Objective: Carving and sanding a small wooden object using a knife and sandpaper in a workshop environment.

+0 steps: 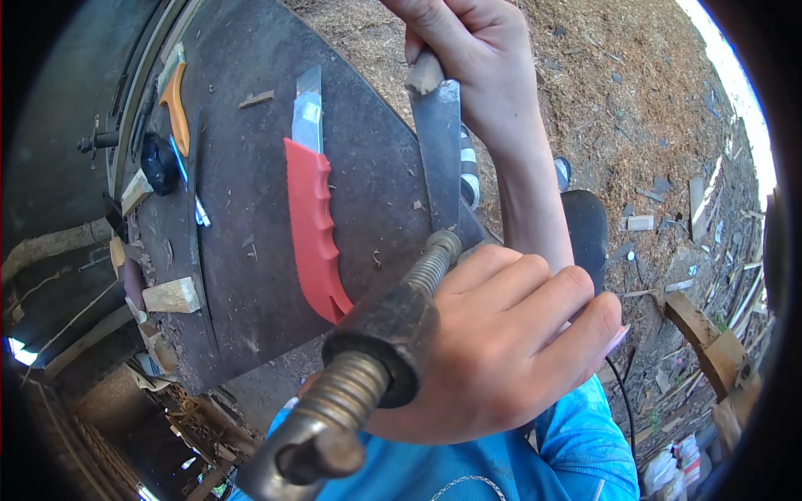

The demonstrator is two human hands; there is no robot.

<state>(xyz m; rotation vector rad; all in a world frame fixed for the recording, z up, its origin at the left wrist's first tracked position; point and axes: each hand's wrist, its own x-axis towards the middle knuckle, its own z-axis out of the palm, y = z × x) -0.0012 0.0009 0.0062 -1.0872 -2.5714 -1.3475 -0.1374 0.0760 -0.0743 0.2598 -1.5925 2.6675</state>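
My right hand (480,58) is raised at the top, closed on a round wooden stick (426,73) whose rough end shows. That end meets the top of a flat metal blade (436,159), which stretches down toward my left hand. In the middle, my left hand (501,351) has its fingers curled beside a metal screw clamp (380,334); what lies inside them is hidden. The clamp's threaded rod looms close to the camera, its tip near the blade's lower end. Left of the blade, a knife (309,213) with a grooved red handle and partly wrapped blade lies on a dark bench (242,209).
Along the bench's left side lie an orange-handled tool (177,104), a black rounded object (159,163), a blue pen (200,204), a long thin metal strip (196,225) and a wood block (171,296). Sawdust and scraps cover the ground (618,92). A curved wooden piece (710,346) stands at right.
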